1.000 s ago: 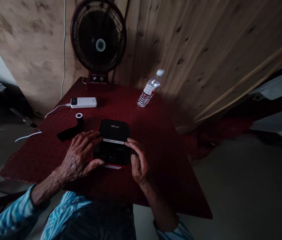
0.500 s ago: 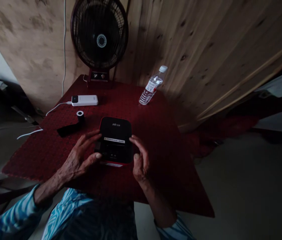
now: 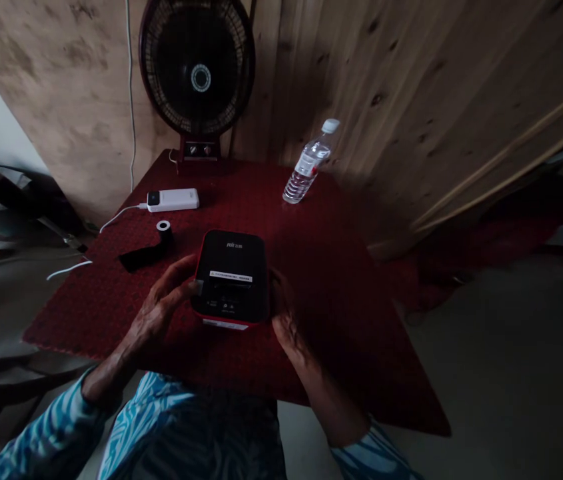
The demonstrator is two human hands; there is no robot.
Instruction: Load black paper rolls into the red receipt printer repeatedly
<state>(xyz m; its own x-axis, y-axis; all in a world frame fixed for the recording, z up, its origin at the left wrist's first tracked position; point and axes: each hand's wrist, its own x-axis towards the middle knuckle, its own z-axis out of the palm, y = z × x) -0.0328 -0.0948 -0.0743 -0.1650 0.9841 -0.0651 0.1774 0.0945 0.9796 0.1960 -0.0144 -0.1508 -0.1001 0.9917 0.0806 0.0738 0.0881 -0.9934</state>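
1. A wooden plank wall (image 3: 386, 113) fills the top of the frame, with a dark round electric fan (image 3: 197, 67) at upper centre.
2. Across the middle spreads the tabletop (image 3: 86, 320), covered by a dark red patterned cloth.
3. Toward its far edge sit a white power bank (image 3: 172, 199) with a white cable (image 3: 118, 218) and a clear water bottle (image 3: 307, 163).
4. Left of centre lie a small black roll (image 3: 164, 230) and a black strip (image 3: 138, 259).
5. A black device (image 3: 230, 280) with a red rim lies at centre between both hands, its long axis pointing away from the person.
6. The left hand (image 3: 158, 310) is nearer: its fingers (image 3: 175, 272) curl against the device's left edge, seemingly holding it.
7. The right hand (image 3: 288, 320) sits in shadow just beside the right edge, partly open; any contact cannot be told.
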